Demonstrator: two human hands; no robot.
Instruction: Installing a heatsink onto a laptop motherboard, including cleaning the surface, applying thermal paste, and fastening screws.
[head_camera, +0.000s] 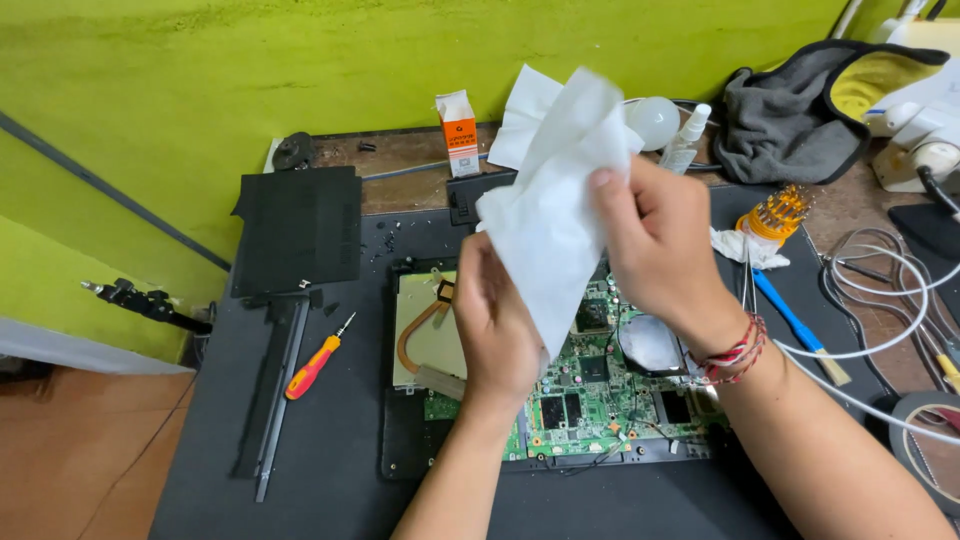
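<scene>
Head view: both hands, left (497, 330) and right (655, 245), pinch a white tissue (550, 200) in closed grip above the circuit board (590, 390).

Both forearms are raised from the near edge. The left hand (497, 325) is curled closed, knuckles up; the right hand (655, 240), higher, is pinched shut, its wrist bent.

A brown wooden worktop (420, 150) carries a black rubber mat (330, 460). On the mat lie an opened laptop base with green circuit board (590, 400), a flat black plastic cover panel (300, 228) and an orange-handled screwdriver (315, 365). A grey cloth (785, 125) sits on the wood.
</scene>
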